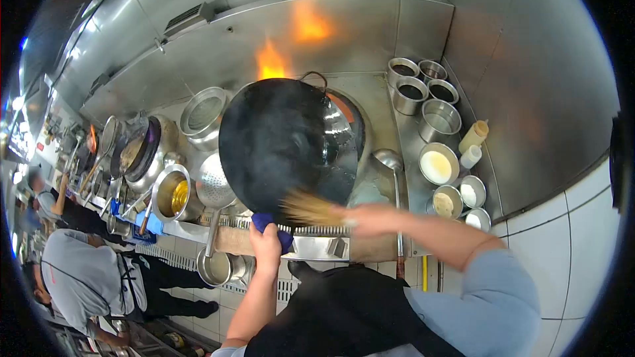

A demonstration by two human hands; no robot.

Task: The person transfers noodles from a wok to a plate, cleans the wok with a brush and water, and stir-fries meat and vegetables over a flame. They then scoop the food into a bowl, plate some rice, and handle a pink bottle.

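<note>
A large black wok [284, 139] is tilted over the burner, with smoke in its bowl and a wet, shiny patch on its right side. My left hand [266, 246] is closed around a dark blue cloth [286, 239] at the wok's near rim. In my right hand [374, 219] is a bamboo wok brush [307, 209], its bristles slightly blurred over the wok's near edge. Behind the wok, orange flames [271, 63] rise against the steel wall.
A ladle [389, 158] lies right of the wok, near several steel seasoning pots [438, 164] and squeeze bottles [473, 135]. Leftward are a perforated skimmer [215, 182], a pot of yellow oil [178, 195] and a strainer [203, 111]. Co-workers [99, 274] stand at left.
</note>
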